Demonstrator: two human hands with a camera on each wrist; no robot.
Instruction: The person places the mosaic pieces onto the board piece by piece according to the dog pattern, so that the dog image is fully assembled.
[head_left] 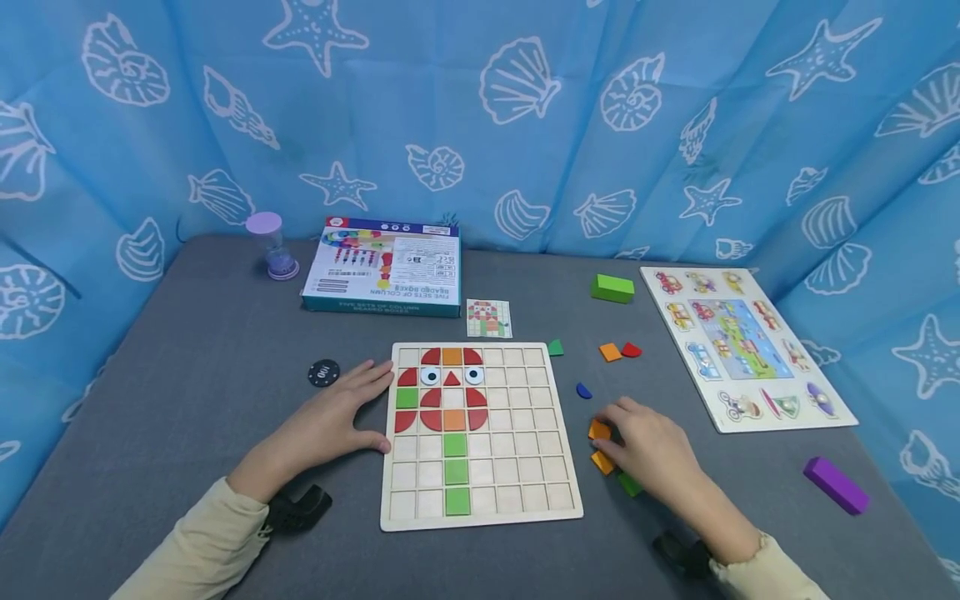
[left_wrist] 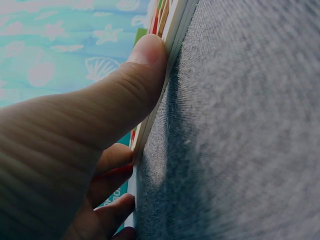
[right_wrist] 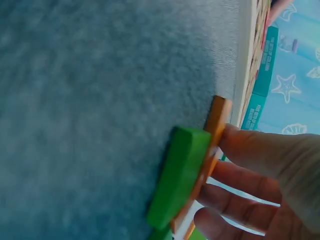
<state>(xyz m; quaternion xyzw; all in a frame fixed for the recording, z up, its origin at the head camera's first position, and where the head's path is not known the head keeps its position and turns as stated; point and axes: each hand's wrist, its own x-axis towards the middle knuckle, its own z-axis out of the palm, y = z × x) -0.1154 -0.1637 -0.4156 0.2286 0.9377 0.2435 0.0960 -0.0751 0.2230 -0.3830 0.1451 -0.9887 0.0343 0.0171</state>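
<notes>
A wooden grid board (head_left: 525,462) lies on the table, with red, orange and green tiles and two eye discs set in its cells. My left hand (head_left: 333,417) rests along its left edge, thumb and fingertips touching the rim. Right of the board, my right hand (head_left: 648,446) is at a small group of loose pieces, thumb and index finger on either side of an orange square tile (head_left: 598,429). Another orange tile (head_left: 602,462) and a green piece (head_left: 628,483) lie beneath that hand. The right wrist view shows a green piece (right_wrist: 182,172) leaning against orange.
Behind the board are a pattern card (head_left: 489,319), a boxed toy (head_left: 382,271) and an hourglass (head_left: 273,246). A black disc (head_left: 323,372) lies left. To the right are a picture puzzle (head_left: 742,350), a green block (head_left: 612,288), a purple block (head_left: 836,485) and small loose pieces.
</notes>
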